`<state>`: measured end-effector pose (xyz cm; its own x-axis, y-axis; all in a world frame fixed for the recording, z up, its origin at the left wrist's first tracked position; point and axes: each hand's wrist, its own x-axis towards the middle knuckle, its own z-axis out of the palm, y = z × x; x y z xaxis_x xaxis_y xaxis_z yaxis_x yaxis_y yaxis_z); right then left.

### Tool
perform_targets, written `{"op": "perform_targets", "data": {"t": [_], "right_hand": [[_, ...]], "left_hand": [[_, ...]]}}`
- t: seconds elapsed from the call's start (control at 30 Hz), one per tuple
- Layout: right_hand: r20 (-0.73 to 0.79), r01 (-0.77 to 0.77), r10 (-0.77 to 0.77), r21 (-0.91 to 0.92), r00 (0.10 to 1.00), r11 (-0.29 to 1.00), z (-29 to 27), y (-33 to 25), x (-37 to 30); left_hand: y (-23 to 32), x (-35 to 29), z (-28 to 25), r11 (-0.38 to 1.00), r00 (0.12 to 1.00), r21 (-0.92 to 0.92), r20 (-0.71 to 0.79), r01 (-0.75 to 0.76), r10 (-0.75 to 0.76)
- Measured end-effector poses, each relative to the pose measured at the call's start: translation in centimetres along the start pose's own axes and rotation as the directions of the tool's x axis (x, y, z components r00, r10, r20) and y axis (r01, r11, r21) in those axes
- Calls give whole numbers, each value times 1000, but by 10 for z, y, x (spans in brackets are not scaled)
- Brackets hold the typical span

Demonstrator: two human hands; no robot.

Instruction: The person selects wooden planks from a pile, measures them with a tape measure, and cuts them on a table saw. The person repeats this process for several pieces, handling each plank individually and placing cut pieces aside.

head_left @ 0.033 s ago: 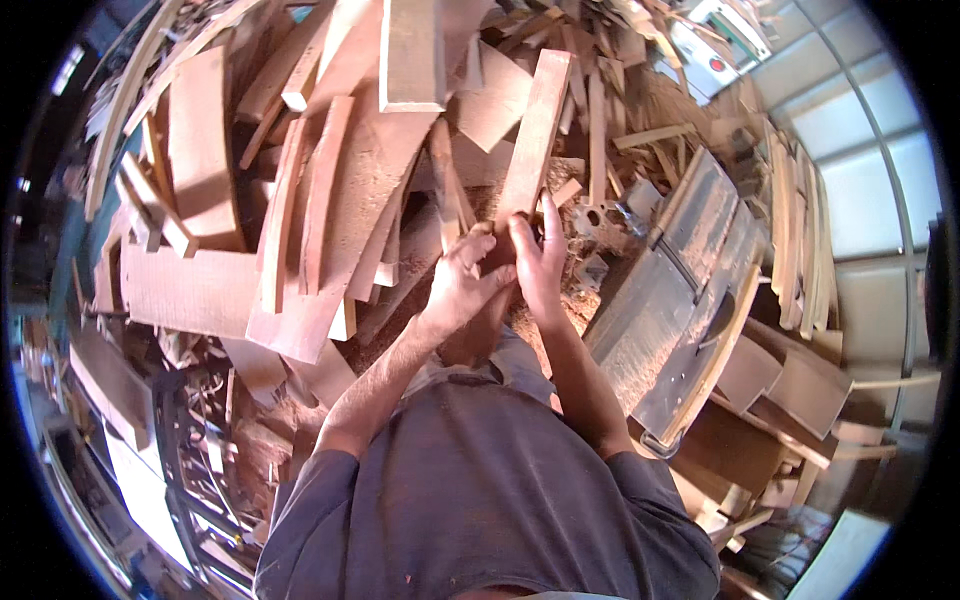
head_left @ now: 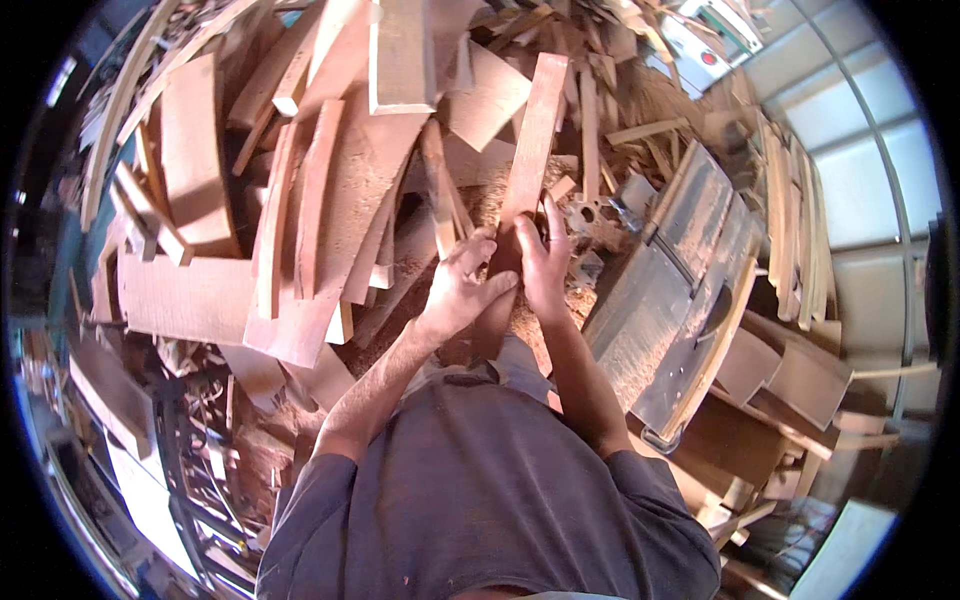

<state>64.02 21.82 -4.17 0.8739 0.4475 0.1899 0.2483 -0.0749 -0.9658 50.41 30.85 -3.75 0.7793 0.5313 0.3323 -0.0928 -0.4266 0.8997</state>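
A long, narrow wooden board (head_left: 537,125) points away from me, its near part in shadow between my hands. My left hand (head_left: 464,288) is closed at the board's left edge, fingers curled and thumb stretched across the shaded near part. At the right edge, my right hand (head_left: 543,262) grips the same board, thumb on top and a finger along its side. Some fingertips are hidden by the board. Just left of it, thin wood strips (head_left: 440,190) stand close to my left fingers.
Boards and offcuts are heaped ahead and to the left, including a wide plank (head_left: 350,220) and a thick light board (head_left: 402,60). On the right, a sawdust-covered metal machine table (head_left: 665,300) slopes beside my right arm. More boards (head_left: 795,220) lean near a panelled wall (head_left: 860,190).
The view has shifted slightly, so the heap sits a little further left and lower. My hands keep their places on the board.
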Motion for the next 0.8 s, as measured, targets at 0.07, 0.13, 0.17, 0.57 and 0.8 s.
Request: {"op": "perform_targets", "data": {"t": [0.07,0.13,0.17,0.57,0.8], "right_hand": [[16,-118,118,279,993,953,-28,-7,2],[58,-276,295,561,954,781,-59,-6,2],[34,-280,317,565,948,776,-83,16,-1],[34,-100,311,975,950,200,-187,78,-78],[56,-115,487,989,872,92,-180,65,-93]], "left_hand": [[15,-3,1,993,993,-112,116,42,-29],[3,-18,-1,965,955,-107,202,240,-216],[7,-21,-10,912,891,-90,270,400,-364],[-174,-198,-92,771,775,105,-2,628,-631],[-135,-158,-66,743,741,100,66,662,-669]]}}
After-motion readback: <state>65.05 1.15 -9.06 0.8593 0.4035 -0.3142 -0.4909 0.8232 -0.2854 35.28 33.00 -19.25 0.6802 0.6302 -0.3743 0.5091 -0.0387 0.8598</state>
